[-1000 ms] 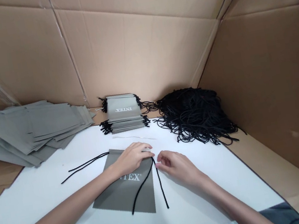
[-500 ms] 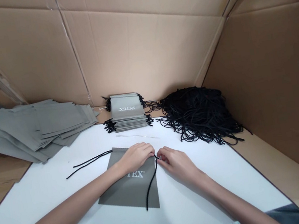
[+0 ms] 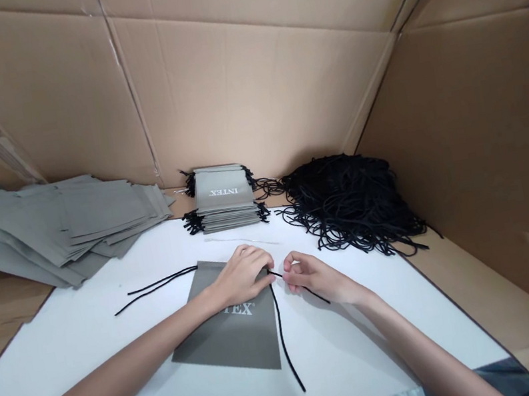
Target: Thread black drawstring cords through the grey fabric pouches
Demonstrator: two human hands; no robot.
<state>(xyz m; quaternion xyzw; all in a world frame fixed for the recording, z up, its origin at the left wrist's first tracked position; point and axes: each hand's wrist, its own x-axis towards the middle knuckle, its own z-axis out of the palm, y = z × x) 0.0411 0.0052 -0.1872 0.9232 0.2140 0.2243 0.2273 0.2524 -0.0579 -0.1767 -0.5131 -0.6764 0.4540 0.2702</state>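
A grey drawstring bag [image 3: 227, 339] with white lettering lies flat on the white table. My left hand [image 3: 244, 274] covers its upper right corner, thumb and fingers closed on the edge where the black drawstring comes out. Just right of the bag, my right hand [image 3: 316, 277] pinches one black cord [image 3: 317, 294] between thumb and fingertips; a short piece runs taut between the two hands and its end sticks out below the palm. A second cord end [image 3: 284, 337] hangs down along the bag's right side. From the left corner two more cord ends [image 3: 162, 285] stretch out over the table.
Behind stands a stack of finished-looking grey bags [image 3: 224, 198] with black cords at their sides. A heap of black cords [image 3: 347, 204] lies at the back right, a pile of grey bags [image 3: 71, 223] at the left. A thin wire-like tool [image 3: 241, 239] lies between. Cardboard walls [image 3: 249, 79] enclose the table.
My right hand has moved slightly right, drawing one cord out straight from the corner. The other cord end has swung from over the bag to beyond its right edge.
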